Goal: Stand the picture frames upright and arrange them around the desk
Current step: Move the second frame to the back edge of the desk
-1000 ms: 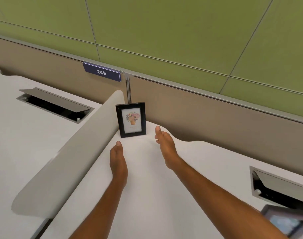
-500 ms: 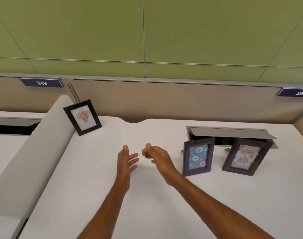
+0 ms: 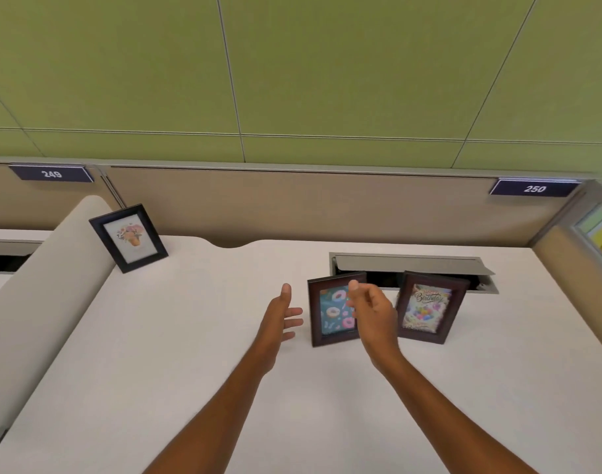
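Observation:
Three picture frames stand upright on the white desk [image 3: 176,354]. A black frame with a flower picture [image 3: 128,238] leans at the far left corner against the side divider. A dark brown frame with a donut picture [image 3: 332,311] stands mid-desk, and a second brown frame with a birthday picture [image 3: 429,307] stands to its right. My left hand [image 3: 279,318] hovers open just left of the donut frame, apart from it. In front of that frame's right edge my right hand [image 3: 371,311] is open with curled fingers, covering part of it; I cannot tell whether it touches.
A cable hatch [image 3: 412,263] with its lid raised lies behind the two brown frames. A rounded beige divider [image 3: 43,292] bounds the desk on the left. Beige and green partition panels [image 3: 292,206] with number plates 249 and 250 close the back.
The view swung right from the flower frame, left standing in the corner. Both hands moved right across the desk and now flank the donut frame.

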`<control>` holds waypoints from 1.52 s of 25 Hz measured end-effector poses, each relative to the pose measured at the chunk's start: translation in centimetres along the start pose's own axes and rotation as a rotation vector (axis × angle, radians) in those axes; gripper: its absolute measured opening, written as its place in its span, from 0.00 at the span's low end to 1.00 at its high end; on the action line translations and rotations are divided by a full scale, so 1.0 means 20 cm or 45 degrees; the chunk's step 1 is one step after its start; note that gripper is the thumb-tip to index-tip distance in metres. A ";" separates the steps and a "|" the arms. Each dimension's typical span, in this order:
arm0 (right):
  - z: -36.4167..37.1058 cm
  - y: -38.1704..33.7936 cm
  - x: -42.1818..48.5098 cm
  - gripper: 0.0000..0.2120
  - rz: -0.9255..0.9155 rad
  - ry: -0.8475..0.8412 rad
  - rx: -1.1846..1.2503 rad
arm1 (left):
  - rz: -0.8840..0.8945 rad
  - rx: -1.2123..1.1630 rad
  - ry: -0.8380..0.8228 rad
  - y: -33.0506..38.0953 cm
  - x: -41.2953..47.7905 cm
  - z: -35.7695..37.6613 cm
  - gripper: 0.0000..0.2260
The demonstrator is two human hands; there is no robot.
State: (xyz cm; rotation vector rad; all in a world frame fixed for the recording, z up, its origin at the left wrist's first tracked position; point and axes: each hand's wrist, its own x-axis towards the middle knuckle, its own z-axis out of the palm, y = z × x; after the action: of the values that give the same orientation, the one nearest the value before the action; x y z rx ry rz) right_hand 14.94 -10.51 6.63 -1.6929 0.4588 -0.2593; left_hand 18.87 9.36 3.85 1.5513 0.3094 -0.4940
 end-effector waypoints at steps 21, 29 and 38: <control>-0.19 0.17 0.51 0.45 0.552 -0.598 -0.112 | -0.020 -0.060 0.047 -0.02 0.21 0.35 0.27; -0.08 0.18 0.54 0.34 0.532 -0.635 -0.032 | 0.027 -0.112 -0.001 0.01 0.31 0.27 0.28; 0.18 0.01 0.75 0.37 0.438 -0.576 0.012 | 0.126 -0.130 -0.014 0.28 0.56 0.11 0.27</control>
State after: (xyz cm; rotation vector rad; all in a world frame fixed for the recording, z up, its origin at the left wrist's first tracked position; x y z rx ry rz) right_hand 29.85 -13.86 4.55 -1.5719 0.3970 0.3657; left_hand 31.04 5.77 3.20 1.4565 0.2442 -0.4029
